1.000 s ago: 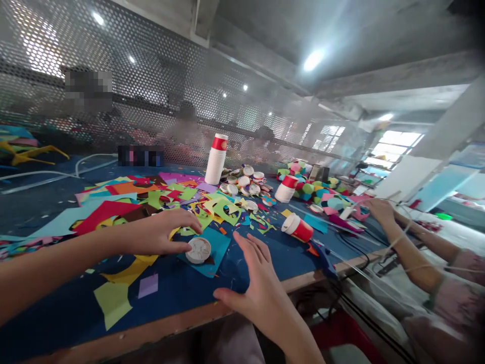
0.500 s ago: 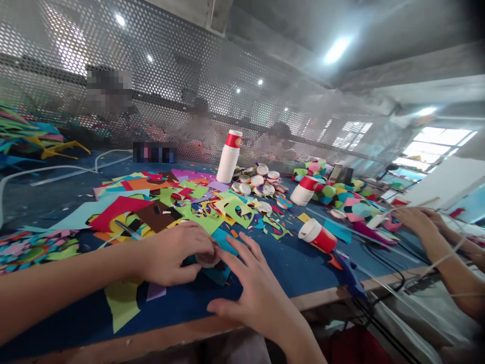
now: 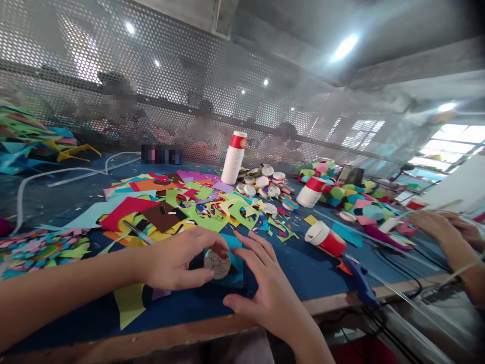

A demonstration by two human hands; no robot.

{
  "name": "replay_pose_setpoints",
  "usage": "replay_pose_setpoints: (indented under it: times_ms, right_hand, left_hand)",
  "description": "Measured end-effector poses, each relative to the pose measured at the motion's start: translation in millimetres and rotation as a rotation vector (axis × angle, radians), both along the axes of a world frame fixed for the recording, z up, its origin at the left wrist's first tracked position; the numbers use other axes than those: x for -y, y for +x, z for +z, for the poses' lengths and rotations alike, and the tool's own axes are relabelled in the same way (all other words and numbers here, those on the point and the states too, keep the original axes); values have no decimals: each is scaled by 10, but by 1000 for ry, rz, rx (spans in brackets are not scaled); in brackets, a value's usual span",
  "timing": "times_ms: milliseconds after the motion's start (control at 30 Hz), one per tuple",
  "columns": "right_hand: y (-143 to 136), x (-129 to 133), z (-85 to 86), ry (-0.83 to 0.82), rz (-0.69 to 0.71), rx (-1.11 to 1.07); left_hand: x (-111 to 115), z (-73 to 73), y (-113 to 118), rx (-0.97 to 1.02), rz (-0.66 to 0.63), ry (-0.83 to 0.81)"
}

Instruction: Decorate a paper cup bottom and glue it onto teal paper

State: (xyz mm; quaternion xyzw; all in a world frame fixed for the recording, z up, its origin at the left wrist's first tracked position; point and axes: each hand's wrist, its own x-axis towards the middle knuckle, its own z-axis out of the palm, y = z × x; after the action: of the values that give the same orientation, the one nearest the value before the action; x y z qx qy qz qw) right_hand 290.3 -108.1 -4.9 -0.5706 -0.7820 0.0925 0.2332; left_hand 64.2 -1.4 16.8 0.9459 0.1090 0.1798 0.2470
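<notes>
Just left of the middle, my left hand (image 3: 178,260) curves around a small white round disc (image 3: 217,264) with thin dark lines on its face. The thumb lies at the disc's lower left edge and the fingertips at its upper edge. Beneath the disc is a piece of blue paper (image 3: 235,268), partly hidden by my hands. My right hand (image 3: 261,283) hovers open beside the disc, fingers spread and thumb apart, with nothing in it.
Coloured paper scraps (image 3: 151,202) cover the table's left and middle. A tall stack of paper cups (image 3: 233,159) stands behind, near several round cap-like pieces (image 3: 261,183). Right lie a tipped paper cup (image 3: 328,238) and a blue glue gun (image 3: 359,280). Another person's hands (image 3: 435,227) work at far right.
The fingers of my left hand have shifted off the disc's face, so more of it shows. My right hand remains spread beside it. The whole view has turned slightly.
</notes>
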Motion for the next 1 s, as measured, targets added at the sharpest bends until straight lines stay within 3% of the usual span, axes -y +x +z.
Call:
replay_pose_setpoints:
  times_ms: [100,200,467,1000]
  right_hand:
    - [57,20,-88,112,14,-108]
    - [70,19,-134,86,31,-148]
    - [42,-18,-68,-34,55,-78]
    - [83,0,-112,64,84,-130]
  left_hand:
    - [-14,-51,13,71,20,125]
    - [-48,-116,20,97,23,184]
    - [-86,-183,21,54,13,175]
    - [-94,-162,25,26,25,151]
